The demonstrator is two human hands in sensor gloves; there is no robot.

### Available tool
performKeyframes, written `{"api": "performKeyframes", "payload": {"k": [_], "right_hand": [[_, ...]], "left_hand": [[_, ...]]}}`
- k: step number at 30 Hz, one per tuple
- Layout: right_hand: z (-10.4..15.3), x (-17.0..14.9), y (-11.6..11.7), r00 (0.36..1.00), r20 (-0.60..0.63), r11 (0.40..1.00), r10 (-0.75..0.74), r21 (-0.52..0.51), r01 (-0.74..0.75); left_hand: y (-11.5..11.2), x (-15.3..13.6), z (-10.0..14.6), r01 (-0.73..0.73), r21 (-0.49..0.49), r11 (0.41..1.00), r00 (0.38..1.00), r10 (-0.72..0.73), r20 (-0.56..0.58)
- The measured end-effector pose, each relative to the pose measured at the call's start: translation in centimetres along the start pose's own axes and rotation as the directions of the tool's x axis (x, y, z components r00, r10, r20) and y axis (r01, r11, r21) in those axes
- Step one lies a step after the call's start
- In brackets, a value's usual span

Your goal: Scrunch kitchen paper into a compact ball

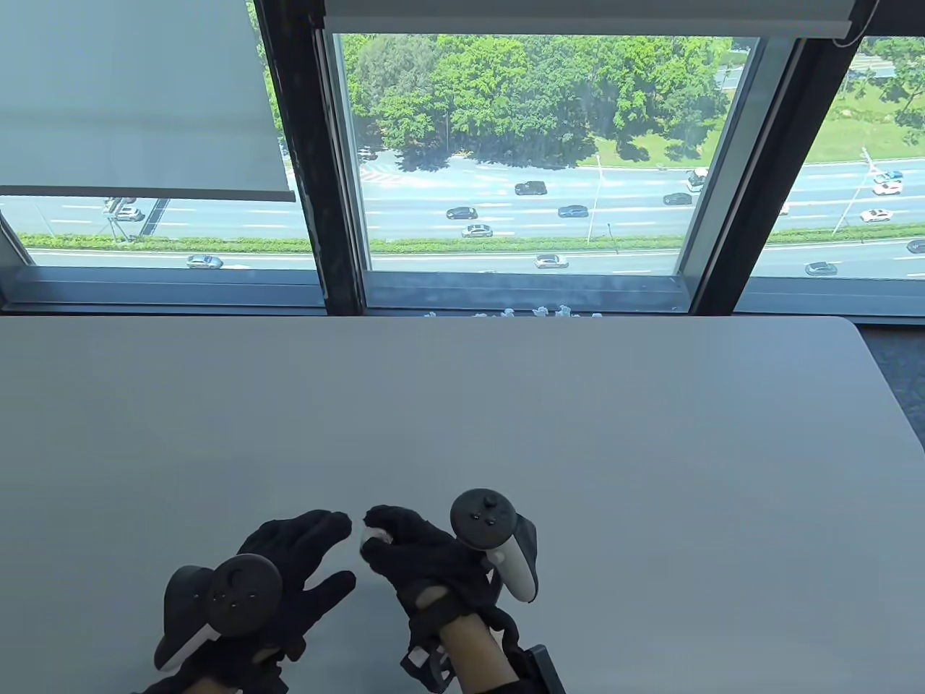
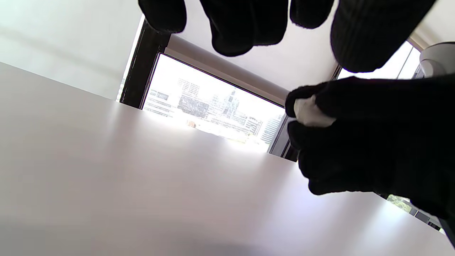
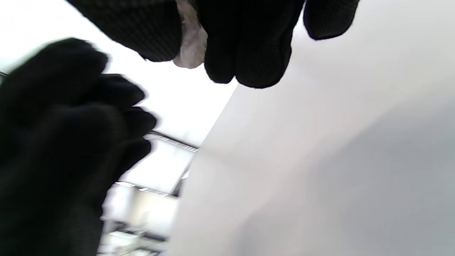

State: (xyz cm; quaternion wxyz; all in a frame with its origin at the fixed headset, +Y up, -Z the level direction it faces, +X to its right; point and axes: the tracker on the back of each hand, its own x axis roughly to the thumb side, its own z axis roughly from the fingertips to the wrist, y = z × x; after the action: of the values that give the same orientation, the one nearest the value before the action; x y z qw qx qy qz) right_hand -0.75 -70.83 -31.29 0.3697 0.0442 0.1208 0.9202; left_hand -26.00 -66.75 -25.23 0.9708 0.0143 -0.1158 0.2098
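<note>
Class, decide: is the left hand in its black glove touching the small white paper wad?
Apart. The left wrist view shows the white paper wad gripped by the right hand, with the left hand's fingers clear above it.

paper [image 1: 374,536] in right hand [image 1: 426,557] | left hand [image 1: 289,560] beside, left

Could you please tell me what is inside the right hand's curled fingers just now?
A small white wad of kitchen paper shows between the right hand's fingers. Most of it is covered by the glove, so its full shape is hidden.
</note>
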Motion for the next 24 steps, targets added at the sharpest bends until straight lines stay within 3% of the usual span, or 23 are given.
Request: {"api": "performKeyframes", "payload": {"k": [1, 2, 3, 4, 7, 8, 12, 13, 14, 15, 17, 21, 24], "right_hand": [[-0.2, -0.1, 0.1, 0.990, -0.029, 0.988, 0.135, -0.066, -0.137], [-0.6, -0.3, 0.5, 0.923, -0.088, 0.914, 0.374, -0.136, -0.383], [-1.2, -0.6, 1.1, 0.832, -0.125, 0.822, 0.540, -0.135, -0.554], [-1.7, -1.1, 1.8, 0.779, -0.135, 0.772, 0.612, -0.113, -0.626], [-2.9, -2.6, 4.0, 0.719, -0.154, 0.731, 0.678, 0.032, -0.682], [-3.0, -2.7, 4.5, 0.678, -0.149, 0.691, 0.720, 0.054, -0.721], [-2.9, -2.2, 4.3, 0.642, -0.152, 0.654, 0.751, 0.042, -0.755], [-2.7, -1.7, 3.1, 0.663, -0.161, 0.677, 0.731, 0.047, -0.735], [-2.2, -1.1, 1.2, 0.729, -0.177, 0.741, 0.661, 0.003, -0.671], [-1.4, -0.5, -1.1, 0.821, -0.165, 0.825, 0.546, -0.061, -0.561], [0.9, 0.1, -4.9, 0.923, -0.093, 0.896, 0.373, -0.223, -0.384], [5.8, -1.1, -10.9, 0.954, -0.018, 0.855, 0.298, -0.440, -0.275], [7.6, -2.2, -13.2, 0.978, 0.022, 0.857, 0.208, -0.487, -0.171]], "left_hand": [[0.0, -0.1, 0.0, -0.011, -0.003, 1.000, 1.000, 0.011, -0.005], [0.0, -0.2, -0.1, -0.019, -0.013, 1.000, 1.000, 0.019, -0.008], [-0.1, -0.2, -0.2, -0.021, -0.020, 1.000, 1.000, 0.021, -0.008], [-0.2, -0.2, -0.2, -0.014, -0.021, 1.000, 1.000, 0.014, -0.007], [-0.3, -0.2, -0.1, 0.006, -0.019, 1.000, 1.000, -0.006, -0.005], [-0.3, -0.2, -0.1, 0.004, -0.020, 1.000, 1.000, -0.004, -0.006], [-0.2, -0.4, -0.2, -0.013, -0.028, 1.000, 1.000, 0.013, -0.014], [-0.3, -0.5, -0.3, -0.008, -0.029, 1.000, 1.000, 0.007, -0.017], [-0.2, -0.6, -0.3, -0.005, -0.026, 1.000, 1.000, 0.004, -0.021], [-0.2, -0.7, -0.3, 0.000, -0.022, 1.000, 1.000, -0.001, -0.029], [0.1, -1.2, -0.5, 0.021, -0.010, 1.000, 0.997, -0.021, -0.069], [0.9, -2.7, -0.7, 0.009, 0.008, 1.000, 0.989, -0.008, -0.148], [1.1, -3.1, -0.7, -0.011, 0.016, 1.000, 0.987, 0.014, -0.161]]}}
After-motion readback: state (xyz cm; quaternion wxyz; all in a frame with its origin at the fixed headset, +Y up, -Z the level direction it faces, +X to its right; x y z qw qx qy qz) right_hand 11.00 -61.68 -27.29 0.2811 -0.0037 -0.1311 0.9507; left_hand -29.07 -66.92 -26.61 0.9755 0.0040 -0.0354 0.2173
